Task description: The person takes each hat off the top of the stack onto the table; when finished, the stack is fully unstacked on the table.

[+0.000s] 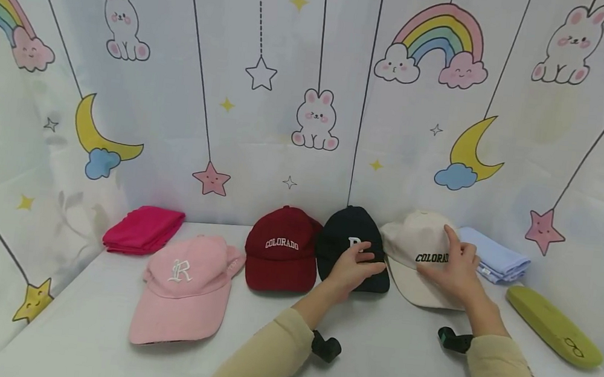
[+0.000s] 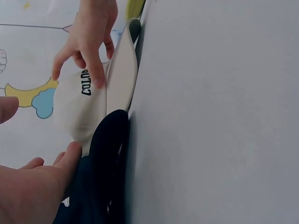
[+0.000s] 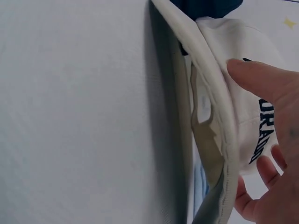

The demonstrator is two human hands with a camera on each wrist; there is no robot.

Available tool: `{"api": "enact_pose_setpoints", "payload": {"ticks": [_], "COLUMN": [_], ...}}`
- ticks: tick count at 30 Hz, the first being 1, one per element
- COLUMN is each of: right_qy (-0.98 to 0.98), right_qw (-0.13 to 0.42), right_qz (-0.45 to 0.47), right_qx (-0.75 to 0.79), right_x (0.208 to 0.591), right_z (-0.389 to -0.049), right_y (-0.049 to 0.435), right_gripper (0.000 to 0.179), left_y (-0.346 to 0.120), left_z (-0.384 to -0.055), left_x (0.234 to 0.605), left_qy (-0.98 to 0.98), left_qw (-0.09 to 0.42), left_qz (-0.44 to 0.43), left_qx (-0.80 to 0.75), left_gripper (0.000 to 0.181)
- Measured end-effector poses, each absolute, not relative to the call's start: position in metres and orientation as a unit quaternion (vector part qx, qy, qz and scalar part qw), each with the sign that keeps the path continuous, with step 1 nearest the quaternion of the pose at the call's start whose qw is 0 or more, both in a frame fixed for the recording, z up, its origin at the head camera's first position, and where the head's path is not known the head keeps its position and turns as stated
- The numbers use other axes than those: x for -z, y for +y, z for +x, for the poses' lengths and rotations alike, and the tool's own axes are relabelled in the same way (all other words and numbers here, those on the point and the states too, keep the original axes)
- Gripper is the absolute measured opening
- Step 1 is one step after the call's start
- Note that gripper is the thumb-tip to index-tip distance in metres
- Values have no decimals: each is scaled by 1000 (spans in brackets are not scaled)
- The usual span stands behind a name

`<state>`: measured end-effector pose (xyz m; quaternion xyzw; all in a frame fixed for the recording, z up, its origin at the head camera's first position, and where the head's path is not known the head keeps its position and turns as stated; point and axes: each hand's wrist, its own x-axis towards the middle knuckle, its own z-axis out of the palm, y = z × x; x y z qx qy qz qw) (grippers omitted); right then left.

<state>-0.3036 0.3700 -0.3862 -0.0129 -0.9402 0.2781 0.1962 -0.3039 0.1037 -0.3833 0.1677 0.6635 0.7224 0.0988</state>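
Note:
A cream cap (image 1: 405, 274) with dark COLORADO lettering leans at the back right. Over its front my right hand (image 1: 455, 267) spreads, index finger raised and thumb apart; the right wrist view shows the thumb (image 3: 254, 77) at the crown just above the brim, though firm contact is hard to tell. Beside it stands a navy cap (image 1: 348, 223) with a white letter. My left hand (image 1: 351, 269) is in front of the navy cap with its fingers extended toward the cream one. In the left wrist view, those fingers (image 2: 67, 161) lie near the cream cap's side.
A dark red COLORADO cap (image 1: 280, 265) and a pink cap (image 1: 182, 298) stand to the left. Folded magenta cloth (image 1: 143, 231) is behind the pink cap. Folded light blue cloth (image 1: 497, 256) and a yellow-green glasses case (image 1: 553, 327) lie at right. A patterned curtain (image 1: 262, 148) hangs behind.

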Motion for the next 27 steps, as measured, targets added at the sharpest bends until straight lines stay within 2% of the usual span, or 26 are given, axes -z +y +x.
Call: {"api": "enact_pose_setpoints", "payload": {"ticks": [27], "right_qy": [-944], "right_qw": [210], "right_qz": [-19], "right_qx": [-254], "right_x": [391], "right_z": [-313], "right_y": [361], "right_gripper": [108], "left_y": [49], "left_z": [-292], "left_x": [373], "left_qy": [662], "left_qw": [97], "left_qz": [220], "left_qx": [-710], "left_gripper": [67]}}
